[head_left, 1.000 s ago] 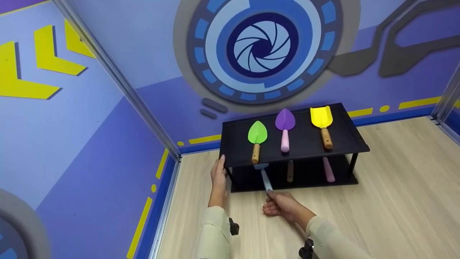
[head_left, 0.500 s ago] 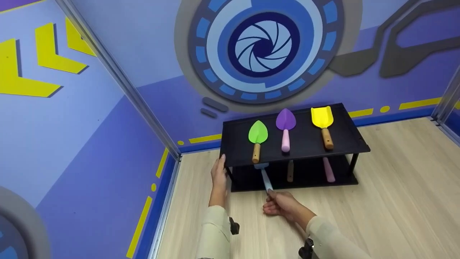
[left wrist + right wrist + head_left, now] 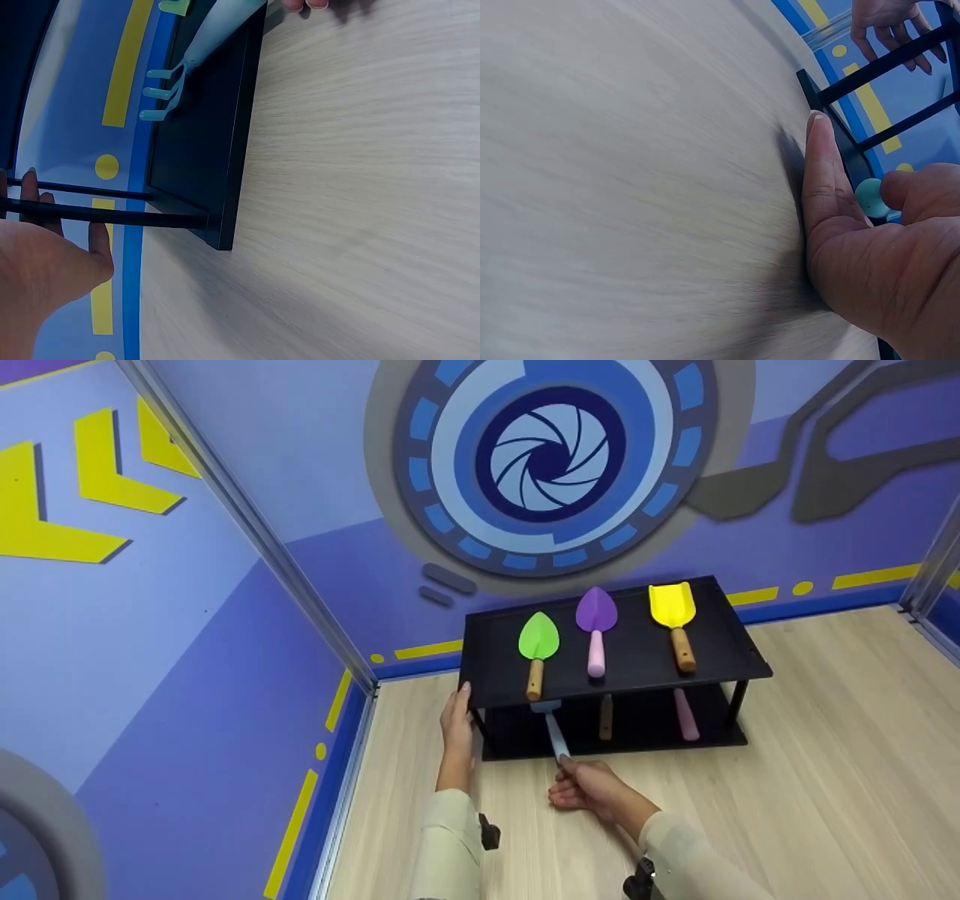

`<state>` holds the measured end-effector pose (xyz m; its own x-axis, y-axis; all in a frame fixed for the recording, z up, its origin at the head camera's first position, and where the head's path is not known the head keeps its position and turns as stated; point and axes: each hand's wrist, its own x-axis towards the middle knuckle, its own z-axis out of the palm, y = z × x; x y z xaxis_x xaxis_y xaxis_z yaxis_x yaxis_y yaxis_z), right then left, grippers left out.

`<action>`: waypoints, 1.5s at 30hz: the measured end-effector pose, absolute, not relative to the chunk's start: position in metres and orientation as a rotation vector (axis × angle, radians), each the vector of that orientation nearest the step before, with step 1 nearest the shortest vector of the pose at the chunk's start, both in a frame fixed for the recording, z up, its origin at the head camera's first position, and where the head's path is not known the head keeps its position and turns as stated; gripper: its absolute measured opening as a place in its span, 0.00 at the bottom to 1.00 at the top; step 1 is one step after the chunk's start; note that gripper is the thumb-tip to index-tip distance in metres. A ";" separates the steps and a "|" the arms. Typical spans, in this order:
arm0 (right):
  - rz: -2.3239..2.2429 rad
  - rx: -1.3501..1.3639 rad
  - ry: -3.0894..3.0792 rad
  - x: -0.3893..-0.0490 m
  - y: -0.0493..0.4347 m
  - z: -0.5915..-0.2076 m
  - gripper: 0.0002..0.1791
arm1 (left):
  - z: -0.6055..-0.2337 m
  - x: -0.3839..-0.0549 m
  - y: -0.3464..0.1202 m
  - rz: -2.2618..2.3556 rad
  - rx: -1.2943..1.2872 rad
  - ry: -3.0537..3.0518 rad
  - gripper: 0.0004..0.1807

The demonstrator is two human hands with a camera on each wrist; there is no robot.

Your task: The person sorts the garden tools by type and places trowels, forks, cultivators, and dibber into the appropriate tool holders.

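Observation:
My right hand pinches the handle end of a light-blue hand rake. The rake's tines lie over the lower tier of a black two-tier shelf, and its handle sticks out past the front. In the right wrist view, the round handle end shows between thumb and fingers. My left hand rests against the shelf's left end, beside a thin post, its fingers fairly straight. A green trowel, a purple trowel and a yellow scoop lie on the top tier.
On the lower tier, a wooden handle and a pink handle show; their heads are hidden under the top tier. The shelf stands on a light wood-grain surface, close to a blue patterned wall. Another panel rises at left.

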<state>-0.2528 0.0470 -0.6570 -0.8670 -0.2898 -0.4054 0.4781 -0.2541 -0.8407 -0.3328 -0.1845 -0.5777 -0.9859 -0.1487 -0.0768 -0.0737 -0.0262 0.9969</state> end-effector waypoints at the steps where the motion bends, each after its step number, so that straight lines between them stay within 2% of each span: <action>1: -2.151 0.228 1.530 -0.253 0.047 -0.658 0.26 | -0.578 -0.333 -0.184 -2.201 0.245 -2.151 0.48; 21: -2.160 0.245 1.508 -0.250 0.052 -0.659 0.26 | -0.581 -0.329 -0.179 -2.218 0.214 -2.142 0.44; 45: -2.157 0.245 1.512 -0.251 0.049 -0.659 0.26 | -0.576 -0.329 -0.183 -2.206 0.242 -2.158 0.50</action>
<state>-0.2513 0.0491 -0.6586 -0.8633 -0.2886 -0.4140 0.4876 -0.2655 -0.8317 -0.3289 -0.1827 -0.5761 -0.9867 -0.1419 -0.0793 -0.0762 -0.0273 0.9967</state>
